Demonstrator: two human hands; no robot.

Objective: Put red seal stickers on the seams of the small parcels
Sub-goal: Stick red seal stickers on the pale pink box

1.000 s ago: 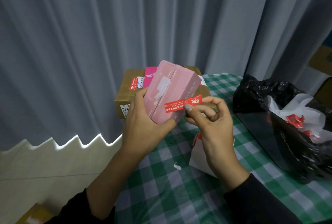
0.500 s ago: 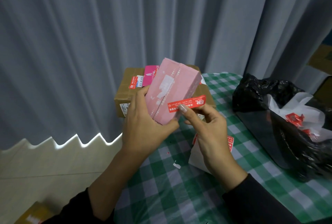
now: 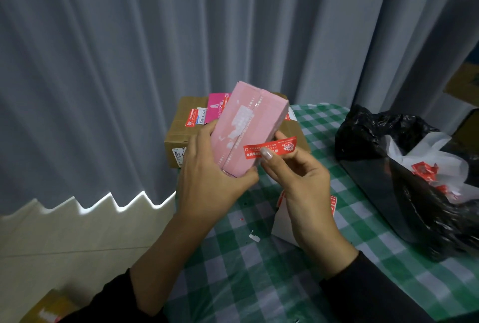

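The right hand pinches a long red seal sticker with white print between thumb and forefinger, the other fingers loosely curled beneath. The strip's long axis runs nearly level, tilted slightly up toward 3 o'clock, and its 9 o'clock end overlaps the lower corner of the small pink cardboard parcel; whether it is already stuck there I cannot tell.

The left hand is clenched around the parcel's lower end, thumb on the side nearest 9 o'clock, holding it clear of the table and tilted so its long axis climbs toward 1 o'clock. The parcel's seam runs along that axis, just toward 9 o'clock of the sticker's free end, so the strip lies across it. I'd judge the right hand, the nearer 1, needs only to slide the strip toward 9 o'clock and press.

Behind, at 12 o'clock, sits a brown cardboard box. Below is the green and white checked table, and at 3 o'clock a black plastic bag holding crumpled white and red scraps.
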